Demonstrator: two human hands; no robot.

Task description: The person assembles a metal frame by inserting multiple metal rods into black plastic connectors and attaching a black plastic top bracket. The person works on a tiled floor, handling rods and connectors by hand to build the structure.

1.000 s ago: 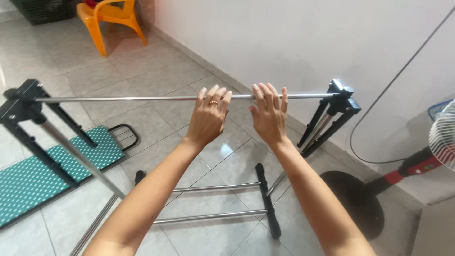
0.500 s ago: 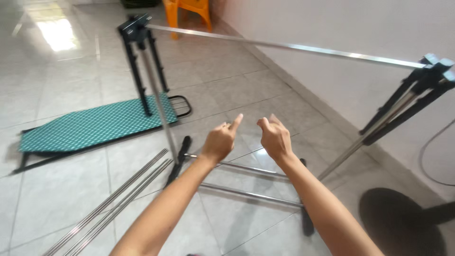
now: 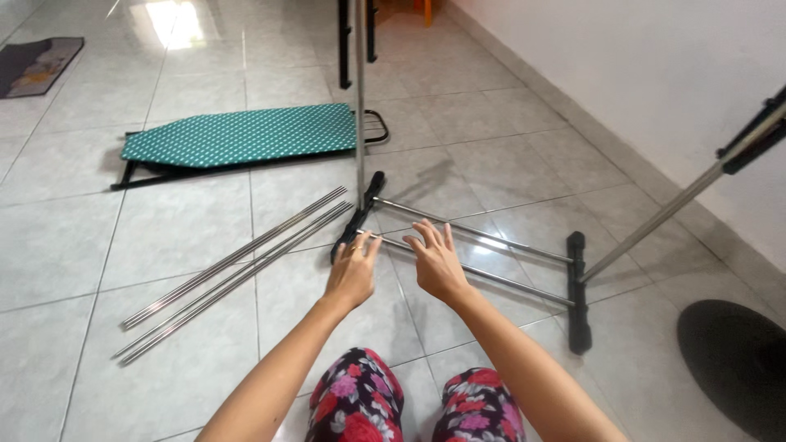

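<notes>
Both hands are stretched out low over the rack base (image 3: 479,250), a frame of two steel rails between black feet lying on the tiled floor (image 3: 188,237). The left hand (image 3: 352,274) hangs open above the near rail by the left foot, fingers loose, gripping nothing. The right hand (image 3: 435,263) is spread wide just beside it, also empty. Left of them, loose rods (image 3: 237,266) lie in a slanted bundle. Beyond, a folded ironing board (image 3: 241,135) with a green dotted cover lies flat. Uprights (image 3: 359,98) rise from the feet. A dark mat (image 3: 37,64) sits far left, a black round base (image 3: 737,360) near right.
</notes>
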